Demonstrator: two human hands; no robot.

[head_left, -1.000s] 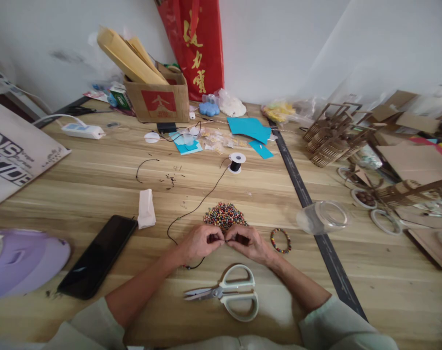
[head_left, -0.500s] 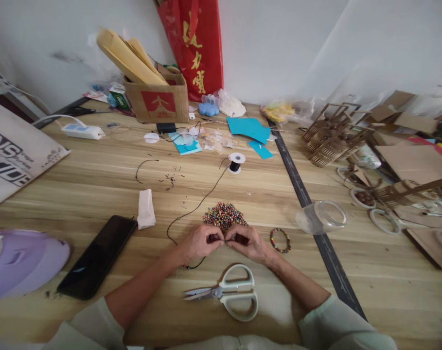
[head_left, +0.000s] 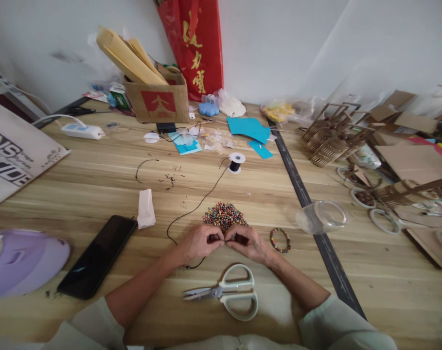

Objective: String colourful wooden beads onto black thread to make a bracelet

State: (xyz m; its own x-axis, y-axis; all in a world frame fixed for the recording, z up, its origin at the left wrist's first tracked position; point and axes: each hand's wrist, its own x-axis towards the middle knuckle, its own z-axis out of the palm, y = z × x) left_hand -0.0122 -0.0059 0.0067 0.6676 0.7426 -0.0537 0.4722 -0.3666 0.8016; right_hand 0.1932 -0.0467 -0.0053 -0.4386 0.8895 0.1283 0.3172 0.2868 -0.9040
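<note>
My left hand (head_left: 203,241) and my right hand (head_left: 249,242) meet fingertip to fingertip just in front of a heap of small multicoloured beads (head_left: 225,215). Both are closed in a pinch. A dark cord (head_left: 195,211) runs from a white-flanged spool (head_left: 236,163) down to my left hand, and a loop of it comes out below that hand. The left fingers pinch this cord; a tiny dark piece, perhaps a bead, shows between the fingertips, and what the right fingers grip is too small to make out. A beaded bracelet (head_left: 280,240) lies right of my right hand.
White-handled scissors (head_left: 228,292) lie close below my hands. Left are a black phone (head_left: 97,257), a folded white paper (head_left: 146,209) and a purple cap (head_left: 27,262). A clear plastic jar (head_left: 321,217) lies right, near small baskets (head_left: 330,138). A cardboard box (head_left: 162,104) stands behind.
</note>
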